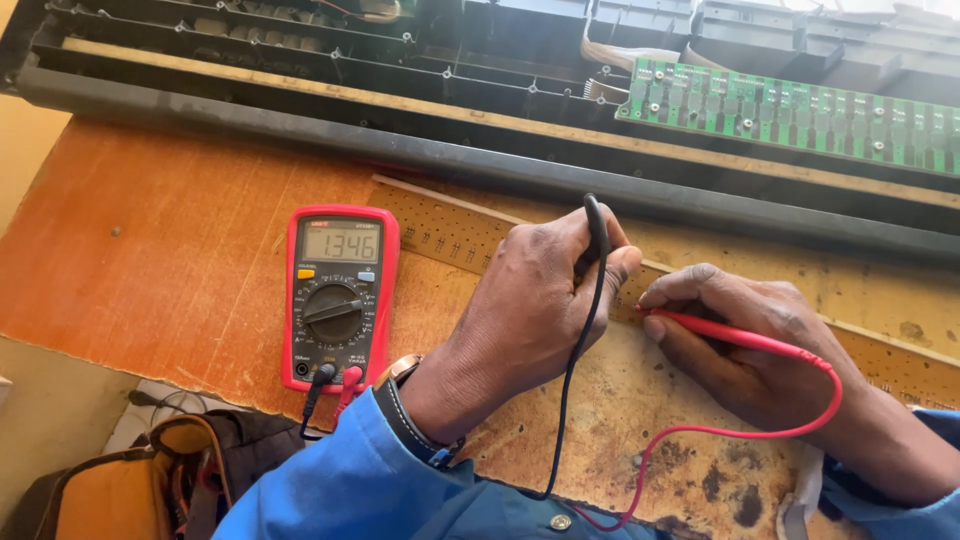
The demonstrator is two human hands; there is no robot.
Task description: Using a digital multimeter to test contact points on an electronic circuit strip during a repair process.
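My left hand pinches a black test probe and presses its tip onto a long tan circuit board that lies on the wooden table. My right hand holds a red test probe like a pen, its tip on the same board just right of the black one. Both leads run back to a red-cased multimeter, which lies flat to the left of my left hand with digits lit on its display.
A long black opened casing spans the back of the table, with a green circuit board at its right. An orange-and-black bag sits below the table's near-left edge. The stained orange tabletop extends left.
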